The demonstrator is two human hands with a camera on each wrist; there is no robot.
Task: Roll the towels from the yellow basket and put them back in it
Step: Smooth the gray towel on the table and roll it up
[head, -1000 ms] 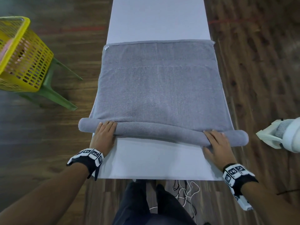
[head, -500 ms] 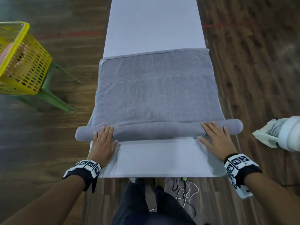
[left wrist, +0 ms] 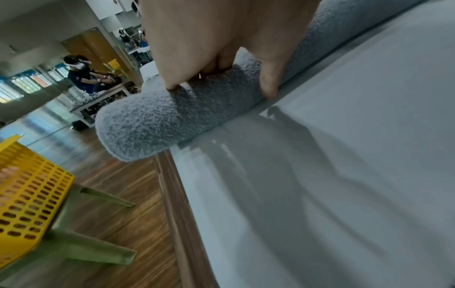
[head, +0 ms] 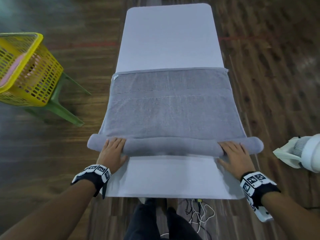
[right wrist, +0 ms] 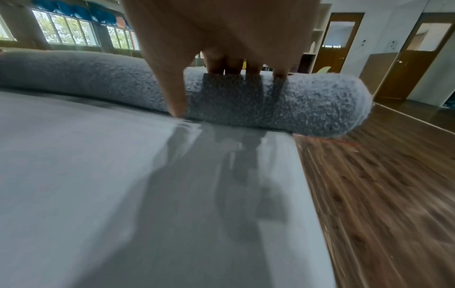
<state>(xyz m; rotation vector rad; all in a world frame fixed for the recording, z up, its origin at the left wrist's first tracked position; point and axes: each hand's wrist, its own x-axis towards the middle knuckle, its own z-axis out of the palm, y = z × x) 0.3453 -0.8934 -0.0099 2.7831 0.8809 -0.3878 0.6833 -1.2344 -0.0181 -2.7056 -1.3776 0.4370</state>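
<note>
A grey towel lies across the white table, and its near end is wound into a roll that overhangs both table edges. My left hand lies on the left part of the roll, fingers laid flat over it. My right hand presses the right part the same way. In the left wrist view my left hand has its thumb at the near foot of the roll. The right wrist view shows my right hand on the roll, thumb likewise. The yellow basket stands at the left.
The basket sits on a green stool beside the table and holds something pink. A white fan stands at the right edge of view. Cables lie on the wooden floor by my legs.
Both hands have pushed the roll away from me along the table. The roll has grown thicker and the flat part of the towel shorter.
</note>
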